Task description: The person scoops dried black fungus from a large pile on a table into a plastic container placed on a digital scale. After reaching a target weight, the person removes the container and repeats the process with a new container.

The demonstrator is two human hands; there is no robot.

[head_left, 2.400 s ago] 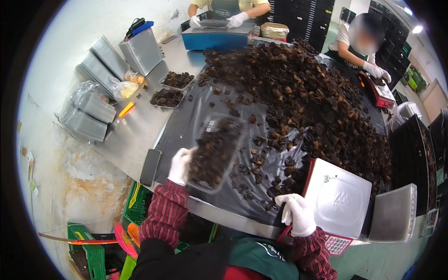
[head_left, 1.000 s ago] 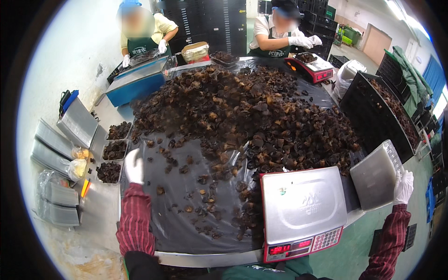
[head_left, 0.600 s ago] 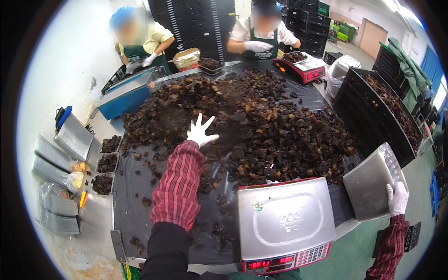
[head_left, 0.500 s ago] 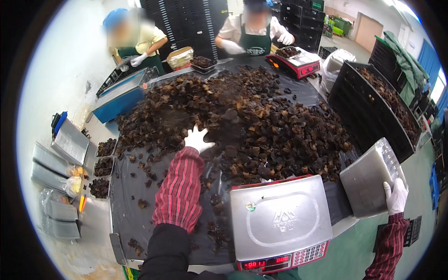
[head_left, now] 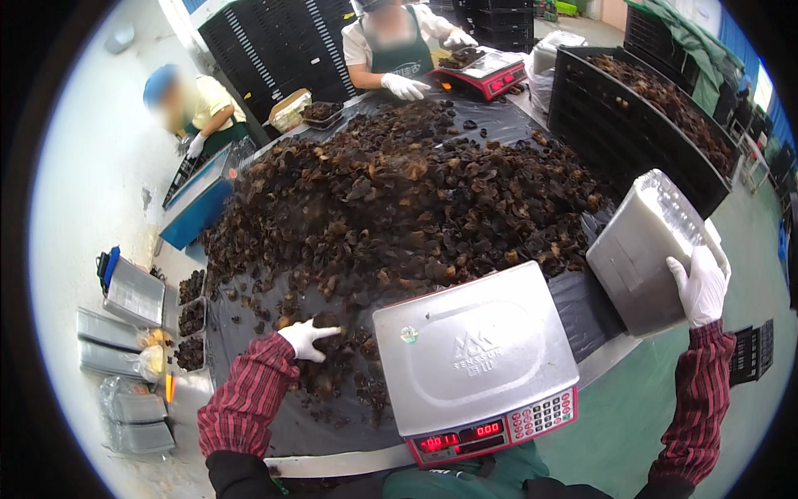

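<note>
My left hand (head_left: 309,338) in a white glove lies on loose dark dried fungus pieces, fingers spread, just left of the scale (head_left: 470,349) with its steel pan and red base. The pan is bare. My right hand (head_left: 698,287), also gloved, grips the outer side of a tilted stack of clear plastic trays (head_left: 636,249) at the table's right edge. Beyond both hands spreads a wide heap of the fungus (head_left: 416,195) on a dark plastic sheet (head_left: 594,303).
Filled trays (head_left: 189,320) line the left edge, beside empty tray stacks (head_left: 125,366). A black crate of fungus (head_left: 636,133) stands at back right. Two co-workers (head_left: 391,54) (head_left: 199,108) work at the far side, with another scale (head_left: 490,79) and a blue box (head_left: 191,212).
My left hand has come back from the middle of the heap to beside the scale, bringing pieces nearer. My right hand stays on the tray stack. The view has shifted.
</note>
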